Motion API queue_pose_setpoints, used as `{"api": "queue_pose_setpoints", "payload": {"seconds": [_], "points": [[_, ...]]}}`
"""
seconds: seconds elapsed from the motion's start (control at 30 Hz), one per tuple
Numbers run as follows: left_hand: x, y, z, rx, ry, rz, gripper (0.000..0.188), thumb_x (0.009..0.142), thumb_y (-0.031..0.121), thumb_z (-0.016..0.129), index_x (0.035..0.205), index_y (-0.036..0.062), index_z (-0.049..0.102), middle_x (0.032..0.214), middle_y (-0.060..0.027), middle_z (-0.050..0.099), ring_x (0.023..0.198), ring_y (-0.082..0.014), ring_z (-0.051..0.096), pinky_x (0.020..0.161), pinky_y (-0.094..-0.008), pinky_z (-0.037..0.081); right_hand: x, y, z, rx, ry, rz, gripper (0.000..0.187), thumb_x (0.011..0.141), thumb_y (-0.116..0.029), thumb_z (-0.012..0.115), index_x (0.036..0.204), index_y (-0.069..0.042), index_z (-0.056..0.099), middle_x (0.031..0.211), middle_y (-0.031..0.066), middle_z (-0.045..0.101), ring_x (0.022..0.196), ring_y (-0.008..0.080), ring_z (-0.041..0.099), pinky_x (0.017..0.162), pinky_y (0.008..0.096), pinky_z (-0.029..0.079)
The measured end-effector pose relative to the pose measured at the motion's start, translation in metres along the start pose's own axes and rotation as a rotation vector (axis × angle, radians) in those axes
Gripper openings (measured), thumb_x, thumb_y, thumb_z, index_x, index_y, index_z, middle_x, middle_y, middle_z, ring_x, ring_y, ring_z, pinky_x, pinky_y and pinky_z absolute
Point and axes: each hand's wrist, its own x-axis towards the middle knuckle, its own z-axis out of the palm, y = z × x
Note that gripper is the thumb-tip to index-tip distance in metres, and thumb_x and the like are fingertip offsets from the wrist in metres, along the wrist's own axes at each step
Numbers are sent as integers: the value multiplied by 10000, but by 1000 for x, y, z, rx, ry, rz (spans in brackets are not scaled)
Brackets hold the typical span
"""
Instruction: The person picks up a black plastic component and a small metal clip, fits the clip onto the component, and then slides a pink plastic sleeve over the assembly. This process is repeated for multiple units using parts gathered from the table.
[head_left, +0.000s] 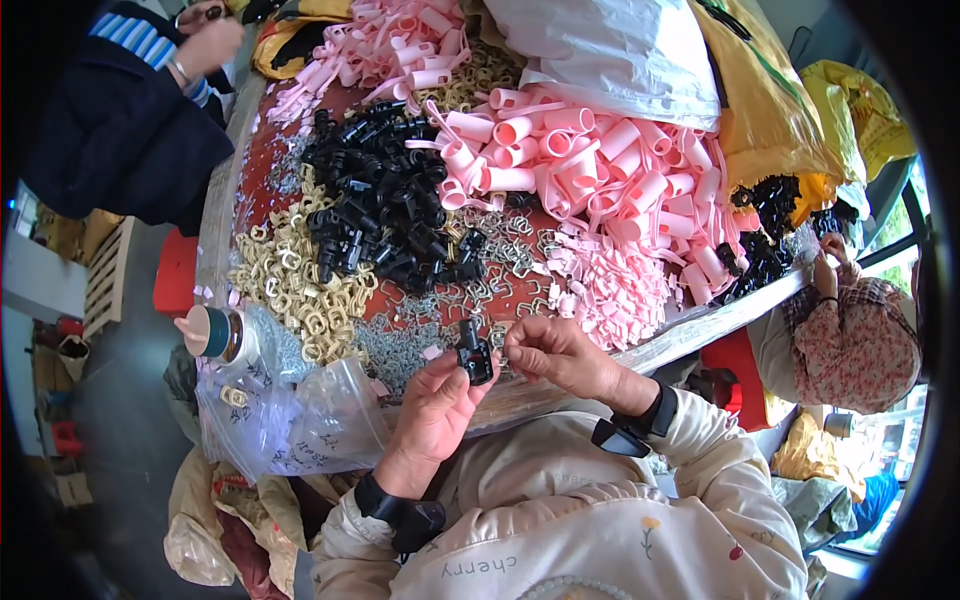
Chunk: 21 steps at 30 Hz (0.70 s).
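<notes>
My left hand (436, 418) is closed on a small black plastic fitting (469, 340) with a short tube that points up. It is held above the table's near edge. Close beside it on the right, my right hand (572, 362) has its thumb and forefinger pinched together; whatever they hold, if anything, is too small to make out. Just beyond the hands lie bent metal clips (510, 290) and a heap of small grey metal pieces (395, 340). More black fittings (365, 200) are piled farther off.
Pink plastic tubes (640, 170), small pink pieces (610, 285) and beige rings (300, 290) cover much of the table. Clear plastic bags (335, 410) and a lidded jar (212, 333) sit at the near left. A person (130, 110) stands far left; another (850, 340) sits right.
</notes>
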Motion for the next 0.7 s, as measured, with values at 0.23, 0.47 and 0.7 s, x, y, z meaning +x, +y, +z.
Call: {"api": "queue_pose_setpoints", "payload": {"seconds": [0.23, 0.47, 0.7], "points": [[-8, 5, 3, 19, 143, -117, 206, 801, 105, 518, 1004, 72, 530, 996, -124, 547, 944, -260, 529, 815, -357, 448, -7, -10, 3, -309, 79, -168, 126, 841, -147, 475, 802, -28, 467, 684, 3, 431, 601, 83, 429, 528, 223, 356], [-14, 4, 11, 46, 183, -220, 209, 815, 102, 504, 1014, 38, 509, 954, -97, 564, 842, -216, 575, 724, -288, 483, -11, -26, 17, -759, 141, -609, 71, 758, -34, 525, 805, -36, 473, 772, 83, 437, 704, 213, 460, 594, 301, 379], [-14, 6, 17, 140, 160, -283, 221, 815, 110, 508, 1016, 17, 505, 932, -76, 572, 817, -173, 582, 694, -240, 483, -18, -26, 23, -1061, 172, -619, 151, 680, -24, 572, 800, -42, 482, 814, 86, 445, 742, 238, 462, 620, 313, 384]]}}
